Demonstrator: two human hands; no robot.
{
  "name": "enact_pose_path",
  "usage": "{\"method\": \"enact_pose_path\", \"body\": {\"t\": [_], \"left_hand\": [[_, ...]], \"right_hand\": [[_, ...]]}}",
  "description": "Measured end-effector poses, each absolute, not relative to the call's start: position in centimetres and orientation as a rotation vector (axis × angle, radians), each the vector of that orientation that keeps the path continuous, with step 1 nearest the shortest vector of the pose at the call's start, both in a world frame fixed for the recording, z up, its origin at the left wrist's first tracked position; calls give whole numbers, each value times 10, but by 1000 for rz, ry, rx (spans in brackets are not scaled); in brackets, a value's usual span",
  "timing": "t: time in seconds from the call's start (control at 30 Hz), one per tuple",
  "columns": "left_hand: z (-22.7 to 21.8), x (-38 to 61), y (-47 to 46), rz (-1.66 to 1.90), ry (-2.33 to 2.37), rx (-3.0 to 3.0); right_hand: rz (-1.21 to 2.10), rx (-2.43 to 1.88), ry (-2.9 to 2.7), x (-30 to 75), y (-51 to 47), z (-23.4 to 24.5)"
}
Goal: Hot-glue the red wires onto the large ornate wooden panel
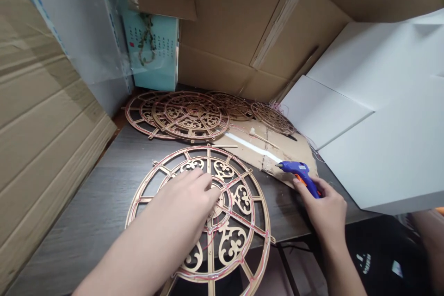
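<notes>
One round fretwork disc (231, 244) lay nearest you on the dark wood-grain table (104, 194): thin gilt wood, with red wire along its rings. Your left hand (187, 203) pressed its hub, fingers bent, gripping nothing. Your right hand (326, 212) was closed on one blue glue gun (298, 169), nozzle pointing left over a cardboard scrap (256, 145). Behind: four more discs (190, 115), overlapping. White boards (381, 148) walled the right, cartons (225, 32) the back.

We see a gold fretwork disc (231, 240) laced with red wire flat on the table (104, 194), and a blue glue gun (294, 168) pointing left over cardboard (305, 150).
</notes>
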State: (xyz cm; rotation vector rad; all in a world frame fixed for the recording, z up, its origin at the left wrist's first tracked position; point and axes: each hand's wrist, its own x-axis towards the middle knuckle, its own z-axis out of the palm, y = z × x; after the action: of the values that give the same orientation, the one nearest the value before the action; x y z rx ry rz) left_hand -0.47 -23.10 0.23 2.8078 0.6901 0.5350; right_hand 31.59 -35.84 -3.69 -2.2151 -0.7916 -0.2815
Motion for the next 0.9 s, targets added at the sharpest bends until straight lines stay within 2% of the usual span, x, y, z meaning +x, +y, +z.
{"method": "enact_pose_path", "body": {"t": [0.3, 0.47, 0.73, 0.9], "left_hand": [[-2, -5, -226, 432, 707, 2863], [-9, -8, -225, 472, 651, 2817], [-17, -17, -226, 699, 613, 2747], [-13, -10, -223, 644, 699, 2717]], "right_hand": [[-249, -2174, -787, 319, -358, -38], [-347, -2157, -813, 308, -360, -29], [-453, -1969, -1221, 250, -351, -11], [-445, -1912, -1347, 233, -339, -10]]}}
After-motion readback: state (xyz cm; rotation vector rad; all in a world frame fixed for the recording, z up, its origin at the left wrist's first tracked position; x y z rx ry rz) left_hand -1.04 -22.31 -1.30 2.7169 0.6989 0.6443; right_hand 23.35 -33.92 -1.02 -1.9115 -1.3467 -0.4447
